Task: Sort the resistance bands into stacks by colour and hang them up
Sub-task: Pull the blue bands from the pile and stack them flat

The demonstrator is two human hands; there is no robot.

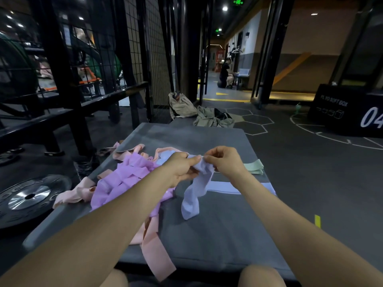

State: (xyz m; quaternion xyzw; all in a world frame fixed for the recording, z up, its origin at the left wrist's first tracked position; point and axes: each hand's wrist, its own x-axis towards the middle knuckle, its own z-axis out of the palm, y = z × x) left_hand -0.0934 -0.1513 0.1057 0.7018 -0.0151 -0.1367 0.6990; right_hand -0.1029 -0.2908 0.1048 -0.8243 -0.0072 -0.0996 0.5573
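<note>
Grey mat (217,230) spread across near centre. Unsorted heap (128,177) of purple and peach bands piled on mat's left half. Pale band stack (232,187) laid flat at right, green stack (253,167) just beyond it. Lilac band (196,189) held above mat centre, lower end draped onto mat. Top edge pinched by left hand (180,168) and right hand (226,162), fingers curled on fabric. Band judged light, soft, limp; best taken by edge. Heap's count hidden by overlap; hanging place not made out.

Likely a gym: weight plate (31,196), plyo box (348,112).
</note>
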